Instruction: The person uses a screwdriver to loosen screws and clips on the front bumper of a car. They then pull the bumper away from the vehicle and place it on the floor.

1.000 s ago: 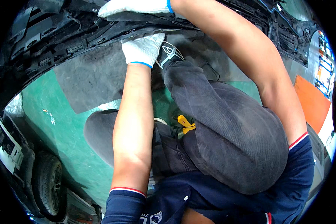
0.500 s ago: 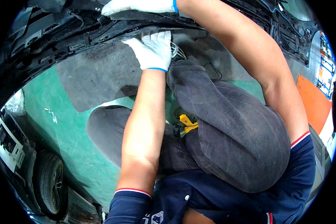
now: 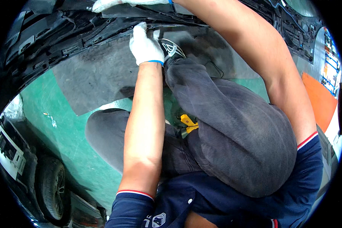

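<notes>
In a white knit glove with a blue cuff, my left hand [image 3: 146, 46] is raised to the lower edge of a black plastic car bumper [image 3: 91, 40]. Its fingers are bent and closed at that edge; part of the grip is hidden. My right hand [image 3: 127, 2], gloved alike, reaches across the top of the view above the bumper. Its fingers point left, stretched out along the black part, and the upper side of the hand is cut off by the picture's edge.
Below the bumper a dark grey mat [image 3: 91, 76] lies on the green floor [image 3: 41, 95]. My shoe [image 3: 171, 49] rests on it. A yellow tool [image 3: 188, 122] lies between my legs. A wheel [image 3: 53, 188] stands lower left; an orange panel [image 3: 319, 100] is at right.
My left hand has gone from spread fingers to bent ones and moved slightly left and up at the bumper edge. My right hand has shifted a little left and up.
</notes>
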Demonstrator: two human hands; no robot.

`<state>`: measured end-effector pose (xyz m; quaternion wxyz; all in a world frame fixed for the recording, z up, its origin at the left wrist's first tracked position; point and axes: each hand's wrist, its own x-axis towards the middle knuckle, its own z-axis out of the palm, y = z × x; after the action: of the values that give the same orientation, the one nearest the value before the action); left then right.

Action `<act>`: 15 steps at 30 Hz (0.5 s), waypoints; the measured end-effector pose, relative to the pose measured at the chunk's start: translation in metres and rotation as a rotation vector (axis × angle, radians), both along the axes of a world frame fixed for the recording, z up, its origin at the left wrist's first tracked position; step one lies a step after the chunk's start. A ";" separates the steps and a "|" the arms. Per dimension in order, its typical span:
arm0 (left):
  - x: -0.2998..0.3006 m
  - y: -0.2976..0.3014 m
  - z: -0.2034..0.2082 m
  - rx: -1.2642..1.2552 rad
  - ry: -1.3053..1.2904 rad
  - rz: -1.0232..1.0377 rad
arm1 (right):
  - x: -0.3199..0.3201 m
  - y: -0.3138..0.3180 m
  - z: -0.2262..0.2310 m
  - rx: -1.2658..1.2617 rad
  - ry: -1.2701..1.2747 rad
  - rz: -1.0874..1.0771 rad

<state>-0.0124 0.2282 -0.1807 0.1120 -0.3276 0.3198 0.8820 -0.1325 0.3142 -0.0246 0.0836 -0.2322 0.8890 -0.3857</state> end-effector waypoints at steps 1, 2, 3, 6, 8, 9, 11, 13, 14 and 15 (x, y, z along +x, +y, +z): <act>0.000 0.000 0.000 0.002 0.025 -0.001 | -0.001 0.001 0.000 -0.013 -0.009 0.002; 0.000 0.001 0.000 -0.007 0.021 -0.003 | -0.002 0.001 0.000 -0.027 -0.019 0.005; 0.000 0.001 0.000 -0.021 0.004 0.000 | -0.003 0.002 0.000 -0.042 -0.028 0.008; -0.001 0.002 -0.001 0.022 -0.026 0.036 | -0.004 0.003 0.000 0.001 -0.007 0.019; -0.003 0.002 -0.002 0.037 -0.031 0.040 | -0.004 0.003 0.000 -0.023 -0.022 0.018; -0.004 0.001 -0.003 0.038 -0.028 0.031 | -0.005 0.004 -0.001 -0.035 -0.029 0.017; -0.005 0.000 -0.005 0.038 -0.010 0.009 | -0.005 0.005 -0.002 -0.054 -0.018 0.010; -0.005 -0.001 -0.007 0.027 -0.006 -0.020 | -0.006 0.006 -0.002 -0.036 0.021 0.013; -0.004 -0.001 -0.007 0.029 0.016 -0.001 | -0.007 0.007 -0.002 -0.010 0.060 0.021; -0.003 -0.002 -0.008 0.037 0.038 -0.005 | -0.008 0.007 -0.002 0.015 0.098 0.031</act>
<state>-0.0154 0.2262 -0.1883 0.1141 -0.3078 0.3061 0.8936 -0.1403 0.3216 -0.0266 0.0477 -0.2637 0.8912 -0.3660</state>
